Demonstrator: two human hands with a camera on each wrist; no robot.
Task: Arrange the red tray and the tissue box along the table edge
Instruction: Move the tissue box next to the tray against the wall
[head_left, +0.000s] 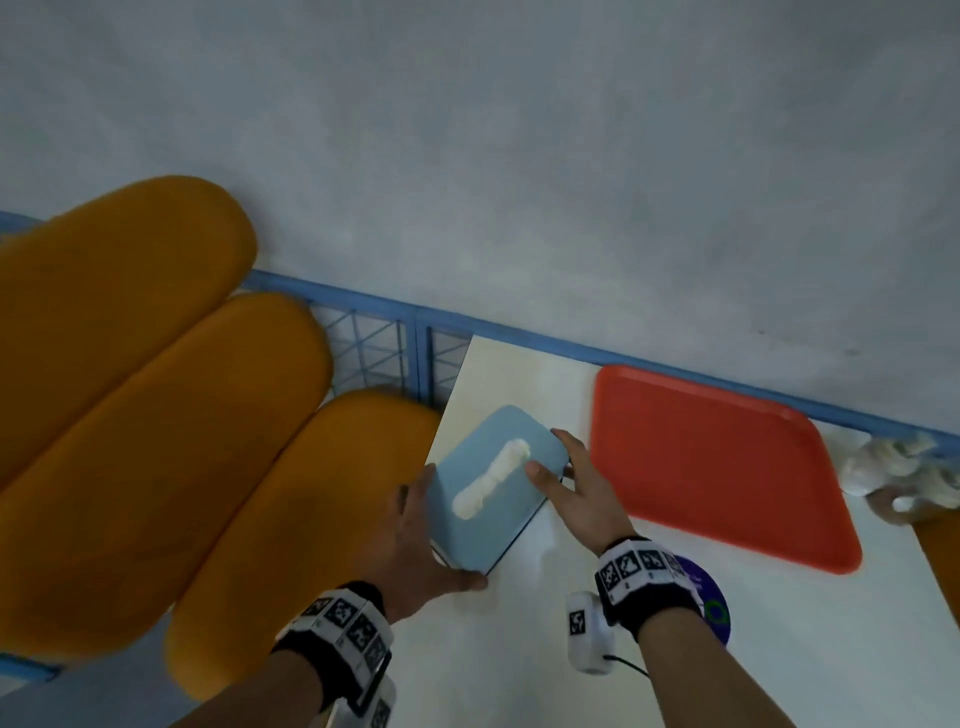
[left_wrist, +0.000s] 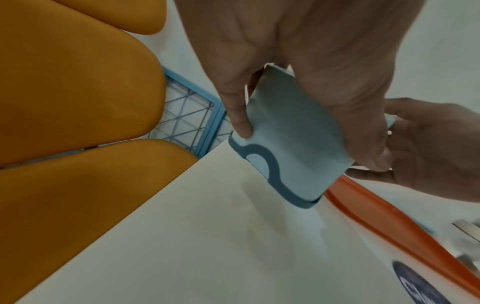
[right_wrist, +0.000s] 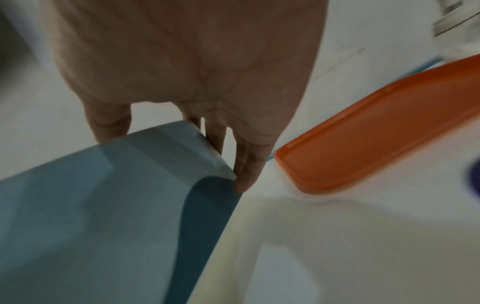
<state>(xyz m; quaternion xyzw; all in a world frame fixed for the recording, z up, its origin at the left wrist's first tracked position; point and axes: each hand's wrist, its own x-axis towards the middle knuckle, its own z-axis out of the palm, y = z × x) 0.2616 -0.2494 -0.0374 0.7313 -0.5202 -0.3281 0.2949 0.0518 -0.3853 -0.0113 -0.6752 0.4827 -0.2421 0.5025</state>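
The light blue tissue box (head_left: 467, 530), with white tissue poking from its top slot, is held tilted over the left end of the white table (head_left: 519, 649). My left hand (head_left: 415, 540) grips its near left corner, and the left wrist view shows a fingertip and the thumb clamping the box (left_wrist: 293, 148). My right hand (head_left: 576, 483) holds the right side, thumb on top and fingers (right_wrist: 246, 170) down the box's corner (right_wrist: 103, 205). The red tray (head_left: 717, 467) lies flat to the right, against the far table edge, a short gap from the box.
Three orange seat cushions (head_left: 130, 389) crowd the table's left side. A blue rail with wire mesh (head_left: 374, 353) runs behind the table. A dark purple disc (head_left: 711, 603) lies near my right wrist. A white lumpy object (head_left: 893, 467) sits past the tray's right end.
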